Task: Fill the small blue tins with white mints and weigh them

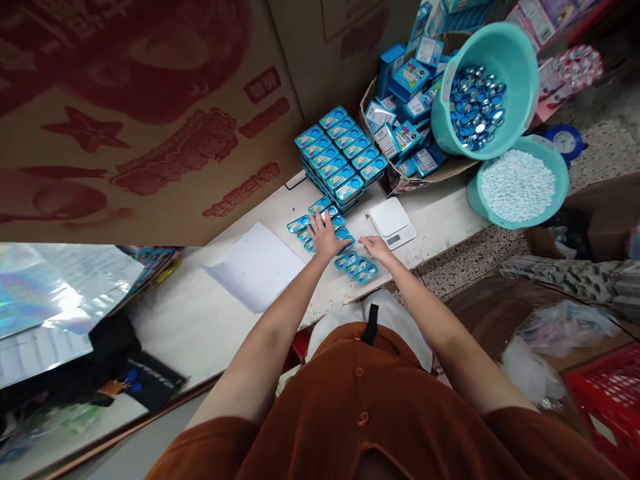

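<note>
My left hand (324, 236) lies palm down with its fingers spread over rows of small blue printed cases (299, 224), touching some of them. My right hand (377, 248) is beside them, to the right, its fingers drawn together; whatever may be between the fingertips is too small to make out. Just below the hands, near the table edge, a short row of blue cases with shiny round pieces (357, 266) lies together. Behind my left hand rises a tall block of stacked blue cases (327, 155), each with a round recess.
A white digital scale (390, 219) sits right of the cases. White paper (260, 263) lies to the left. Beyond are an open carton (413, 179) of blue boxes, a teal tub (525, 73) of shiny round pieces and another teal tub (561, 175) of white pellets. A large cardboard box (165, 220) stands at left.
</note>
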{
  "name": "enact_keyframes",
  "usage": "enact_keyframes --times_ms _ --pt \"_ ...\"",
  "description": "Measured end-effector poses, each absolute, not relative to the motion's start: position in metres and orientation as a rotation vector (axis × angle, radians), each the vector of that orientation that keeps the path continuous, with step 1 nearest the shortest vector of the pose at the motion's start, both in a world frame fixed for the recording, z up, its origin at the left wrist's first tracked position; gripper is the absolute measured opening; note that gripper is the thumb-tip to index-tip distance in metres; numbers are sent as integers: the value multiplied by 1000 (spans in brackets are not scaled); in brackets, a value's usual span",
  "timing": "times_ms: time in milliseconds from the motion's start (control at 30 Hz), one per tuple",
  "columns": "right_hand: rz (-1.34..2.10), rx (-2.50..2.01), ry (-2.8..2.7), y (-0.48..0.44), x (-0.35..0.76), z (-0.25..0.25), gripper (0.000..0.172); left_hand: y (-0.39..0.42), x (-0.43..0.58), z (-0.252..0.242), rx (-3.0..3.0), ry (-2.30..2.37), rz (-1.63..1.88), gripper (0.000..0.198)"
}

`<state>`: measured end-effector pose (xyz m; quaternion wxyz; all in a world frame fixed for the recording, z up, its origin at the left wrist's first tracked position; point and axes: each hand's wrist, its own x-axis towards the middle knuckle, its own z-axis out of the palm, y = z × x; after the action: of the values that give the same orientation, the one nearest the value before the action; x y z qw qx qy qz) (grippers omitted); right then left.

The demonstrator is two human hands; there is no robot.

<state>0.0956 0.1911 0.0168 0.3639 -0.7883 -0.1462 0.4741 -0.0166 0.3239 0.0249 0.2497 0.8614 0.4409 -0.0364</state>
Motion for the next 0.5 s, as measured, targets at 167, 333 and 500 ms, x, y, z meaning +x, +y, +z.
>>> enact_keyframes --times_ms 167,333,500 --pt "1412 -1435 64 160 88 49 27 278 -63 44 2355 853 394 53" --pt "1537 -1253 36 143 66 65 29 232 -82 63 2297 553 443 33" --pt "1531 -1307 -67 134 48 62 35 212 -86 65 2191 479 438 36"
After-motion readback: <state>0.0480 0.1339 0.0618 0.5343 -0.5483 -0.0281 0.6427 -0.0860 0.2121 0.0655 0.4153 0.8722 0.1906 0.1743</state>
